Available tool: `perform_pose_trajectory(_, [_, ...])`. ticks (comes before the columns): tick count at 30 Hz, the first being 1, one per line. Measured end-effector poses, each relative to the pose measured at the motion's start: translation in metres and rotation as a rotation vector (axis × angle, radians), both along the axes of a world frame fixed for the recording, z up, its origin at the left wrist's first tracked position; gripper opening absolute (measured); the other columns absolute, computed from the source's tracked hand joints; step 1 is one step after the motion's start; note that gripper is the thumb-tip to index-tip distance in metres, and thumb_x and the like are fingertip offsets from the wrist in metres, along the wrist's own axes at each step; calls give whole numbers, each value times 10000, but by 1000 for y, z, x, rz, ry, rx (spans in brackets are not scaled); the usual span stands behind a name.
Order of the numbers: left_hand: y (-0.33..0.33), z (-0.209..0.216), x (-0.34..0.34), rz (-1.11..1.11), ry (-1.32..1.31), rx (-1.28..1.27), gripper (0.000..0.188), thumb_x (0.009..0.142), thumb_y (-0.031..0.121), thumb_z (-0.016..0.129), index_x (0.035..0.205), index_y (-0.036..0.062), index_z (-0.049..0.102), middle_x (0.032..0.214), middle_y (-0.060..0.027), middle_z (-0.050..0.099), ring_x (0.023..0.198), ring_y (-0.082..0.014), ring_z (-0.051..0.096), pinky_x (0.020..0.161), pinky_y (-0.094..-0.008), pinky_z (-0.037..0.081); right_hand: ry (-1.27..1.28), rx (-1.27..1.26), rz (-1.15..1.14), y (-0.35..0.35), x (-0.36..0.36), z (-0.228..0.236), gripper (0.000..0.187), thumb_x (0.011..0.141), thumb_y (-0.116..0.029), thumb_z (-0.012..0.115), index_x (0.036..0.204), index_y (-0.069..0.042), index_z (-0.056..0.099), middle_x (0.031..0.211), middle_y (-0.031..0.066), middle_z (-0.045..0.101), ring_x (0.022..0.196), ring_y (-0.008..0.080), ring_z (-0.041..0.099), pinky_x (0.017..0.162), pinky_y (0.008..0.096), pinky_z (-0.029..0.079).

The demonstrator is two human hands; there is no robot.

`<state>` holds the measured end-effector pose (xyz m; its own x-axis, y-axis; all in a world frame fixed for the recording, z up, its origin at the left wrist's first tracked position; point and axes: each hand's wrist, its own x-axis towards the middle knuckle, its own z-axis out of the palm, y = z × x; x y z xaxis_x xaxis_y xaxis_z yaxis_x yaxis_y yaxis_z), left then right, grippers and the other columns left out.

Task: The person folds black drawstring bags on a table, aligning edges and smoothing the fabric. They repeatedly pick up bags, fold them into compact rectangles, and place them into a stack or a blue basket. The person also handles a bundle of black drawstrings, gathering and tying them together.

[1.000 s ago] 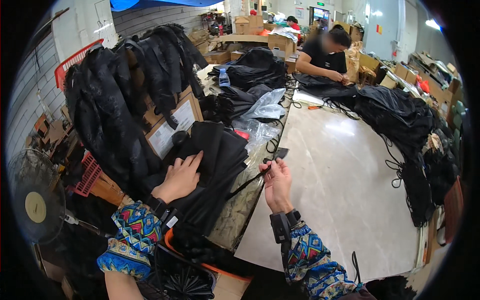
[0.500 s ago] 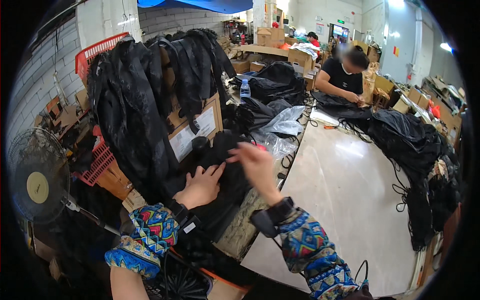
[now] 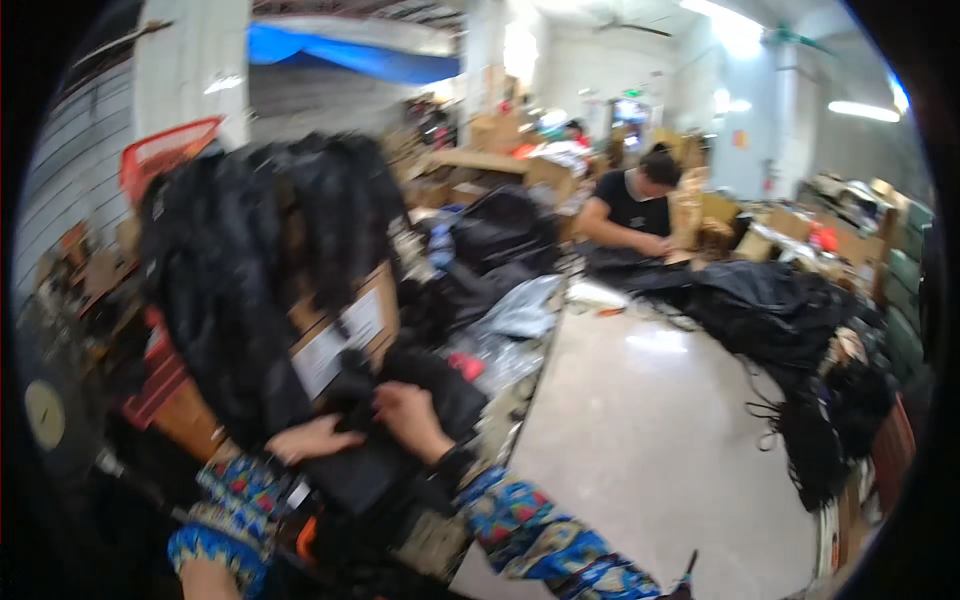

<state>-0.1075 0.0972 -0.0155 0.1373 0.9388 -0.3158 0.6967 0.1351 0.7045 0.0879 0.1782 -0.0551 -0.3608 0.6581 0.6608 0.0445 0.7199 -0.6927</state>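
The picture is smeared by motion. Black fabric (image 3: 365,485) lies in front of me at the left of the pale table. My left hand (image 3: 315,440) rests on its left side, palm down, with thumb and fingers apart. Close beside it, my right hand (image 3: 410,418) is over the same fabric with its fingers curled together; whether they pinch the fabric or something small is too blurred to see. Beyond both hands, many black fabric strips (image 3: 220,280) hang over a cardboard box (image 3: 383,325) with white labels. Patterned sleeves cover both my forearms.
A pale tabletop (image 3: 650,430) stretches to my right. Black fabric with cords (image 3: 800,310) heaps along its far right edge, where a co-worker (image 3: 640,205) sits. Clear plastic bags (image 3: 515,325) and a bottle (image 3: 441,245) lie ahead. A fan (image 3: 45,415) stands at far left.
The view has swung, shifting the scene left and partly down. My right hand has come down from its raised position to the fabric. My left hand has moved nearer to me.
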Motion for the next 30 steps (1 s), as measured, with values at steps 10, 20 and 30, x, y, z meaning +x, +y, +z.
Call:
perform_pose_trajectory(10, [3, 23, 53, 125, -27, -226, 826, 791, 560, 664, 1341, -29, 482, 1201, -132, 599, 1056, -212, 591, 918, -301, 449, -82, -303, -10, -4, 38, 12, 225, 891, -49, 547, 1079, 40, 633, 850, 148, 704, 698, 195, 698, 642, 297, 546])
perform_pose_trajectory(20, [-18, -5, 91, 38, -243, -128, 761, 821, 473, 676, 1382, 19, 433, 1308, -146, 520, 1193, -240, 491, 998, -298, 387, -297, -436, 75, -11, 57, 31, 185, 886, -90, 625, 985, 61, 664, 790, 89, 687, 663, 116, 642, 590, 255, 520])
perform_pose_trajectory(30, [-41, -13, 117, 250, -349, -56, 934, 786, 490, 710, 1426, -57, 307, 1382, -217, 440, 1256, -283, 459, 1024, -333, 384, -193, -15, -5, -38, 72, 16, 171, 831, -31, 639, 991, 25, 664, 821, 176, 645, 723, 323, 656, 624, 366, 501])
